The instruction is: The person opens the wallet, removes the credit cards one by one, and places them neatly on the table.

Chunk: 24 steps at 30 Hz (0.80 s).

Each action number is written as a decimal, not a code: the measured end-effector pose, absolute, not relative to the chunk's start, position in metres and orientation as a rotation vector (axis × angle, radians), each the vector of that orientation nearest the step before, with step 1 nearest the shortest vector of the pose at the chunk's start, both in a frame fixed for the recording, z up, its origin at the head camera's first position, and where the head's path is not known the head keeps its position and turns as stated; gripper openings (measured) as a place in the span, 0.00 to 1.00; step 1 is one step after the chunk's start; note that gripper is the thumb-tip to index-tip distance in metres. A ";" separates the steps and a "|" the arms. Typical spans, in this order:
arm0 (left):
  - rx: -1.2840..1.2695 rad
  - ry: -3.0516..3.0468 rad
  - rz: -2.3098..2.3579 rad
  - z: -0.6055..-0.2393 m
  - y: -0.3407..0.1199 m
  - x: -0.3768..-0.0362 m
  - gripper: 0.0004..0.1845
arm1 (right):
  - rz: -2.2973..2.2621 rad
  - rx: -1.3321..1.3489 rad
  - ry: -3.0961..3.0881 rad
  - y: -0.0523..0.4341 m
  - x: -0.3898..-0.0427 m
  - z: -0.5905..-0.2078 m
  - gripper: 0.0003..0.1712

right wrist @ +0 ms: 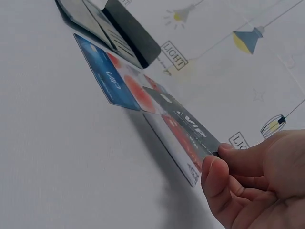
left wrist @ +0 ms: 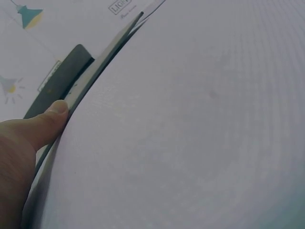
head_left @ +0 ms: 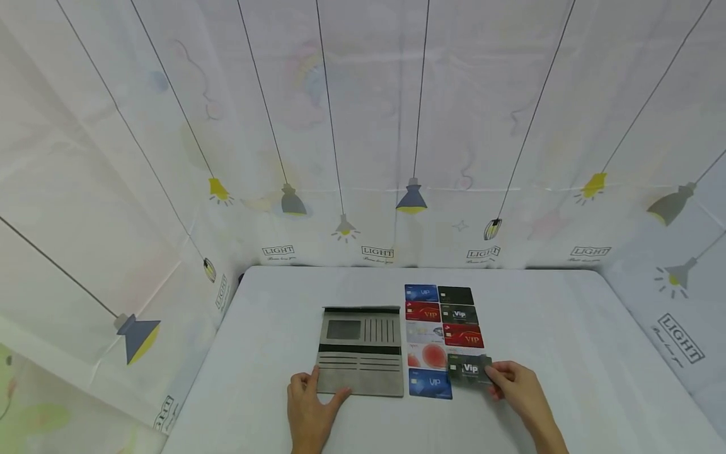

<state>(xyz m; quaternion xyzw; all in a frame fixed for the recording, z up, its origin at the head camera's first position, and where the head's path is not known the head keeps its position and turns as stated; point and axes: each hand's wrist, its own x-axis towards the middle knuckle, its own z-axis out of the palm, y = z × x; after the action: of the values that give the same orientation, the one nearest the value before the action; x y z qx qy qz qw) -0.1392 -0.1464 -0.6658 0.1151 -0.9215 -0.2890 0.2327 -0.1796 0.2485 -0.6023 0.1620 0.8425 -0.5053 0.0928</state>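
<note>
My right hand [head_left: 513, 384] pinches a dark grey Vip card [head_left: 467, 368] by its right edge, between thumb and fingers. In the right wrist view the card [right wrist: 190, 121] is tilted and raised over a white-edged card [right wrist: 164, 145] and a red card [right wrist: 186, 148]. My left hand [head_left: 311, 403] touches the near left corner of an unfolded grey card wallet [head_left: 360, 381], index finger along the left edge and straight thumb [left wrist: 52, 117] at the near edge. The wallet has a dark window [head_left: 343, 330], several slots and a dark band across its middle.
Cards lie in two columns right of the wallet: a blue VIP card [head_left: 430, 384] nearest, then a red-circle card [head_left: 427, 356], a red VIP card [head_left: 463, 335], a black card [head_left: 455, 296] and others. The white table [head_left: 261, 328] meets a lamp-printed sheet [head_left: 368, 126] behind.
</note>
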 end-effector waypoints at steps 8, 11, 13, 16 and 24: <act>0.325 -2.557 -0.805 -0.667 -0.146 -0.140 0.50 | -1.443 0.512 2.482 0.265 -0.164 -0.612 0.22; 0.321 -2.551 -0.805 -0.668 -0.148 -0.140 0.50 | -1.426 0.527 2.477 0.264 -0.161 -0.616 0.21; 0.319 -2.551 -0.804 -0.668 -0.148 -0.141 0.50 | -1.403 0.537 2.495 0.262 -0.160 -0.618 0.20; 0.324 -2.558 -0.804 -0.668 -0.149 -0.141 0.50 | -1.357 0.553 2.542 0.257 -0.160 -0.618 0.18; 0.332 -2.562 -0.801 -0.669 -0.148 -0.140 0.50 | -1.213 0.552 2.684 0.245 -0.160 -0.617 0.15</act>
<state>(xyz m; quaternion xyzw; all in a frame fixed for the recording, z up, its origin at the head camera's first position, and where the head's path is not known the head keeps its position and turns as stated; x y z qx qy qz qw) -0.1402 -0.1476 -0.6689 0.1197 -0.9247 -0.2892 0.2167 -0.1596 0.2453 -0.6174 0.1838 0.8933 -0.4036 0.0727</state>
